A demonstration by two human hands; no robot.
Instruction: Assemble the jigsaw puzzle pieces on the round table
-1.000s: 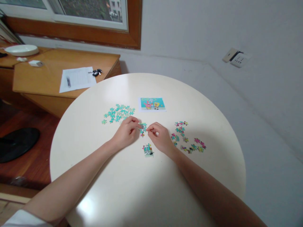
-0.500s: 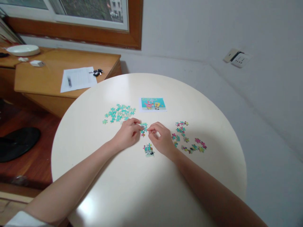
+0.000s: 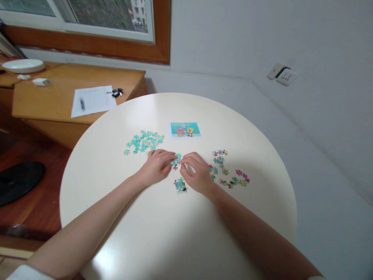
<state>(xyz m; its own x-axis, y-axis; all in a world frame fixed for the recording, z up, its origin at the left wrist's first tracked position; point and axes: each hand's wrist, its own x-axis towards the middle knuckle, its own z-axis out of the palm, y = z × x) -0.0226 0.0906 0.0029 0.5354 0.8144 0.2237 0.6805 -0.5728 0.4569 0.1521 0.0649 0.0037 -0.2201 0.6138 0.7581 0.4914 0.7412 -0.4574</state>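
Observation:
My left hand [image 3: 158,165] rests on the white table, its fingers closed against the left edge of a small joined section of jigsaw puzzle [image 3: 176,159], mostly teal with white. From the other side my right hand [image 3: 196,171] pinches at the right edge of that section; its fingertips hide whether a separate piece sits between them. Just below lies a second joined puzzle section [image 3: 181,186], flat and touched by neither hand. Beyond the hands is a reference picture [image 3: 185,130] with a pink and a yellow cartoon figure.
Loose teal puzzle pieces [image 3: 144,140] spread to the left of the round table [image 3: 163,241]. More colourful pieces [image 3: 234,181] lie on the right. A wooden desk [image 3: 58,107] with paper [image 3: 94,100] and keys [image 3: 117,92] stands behind left.
The view has shifted slightly, moving the scene a little left. My right fingertips have edged onto the puzzle section, closer to my left hand. The lower section and loose pieces stay put.

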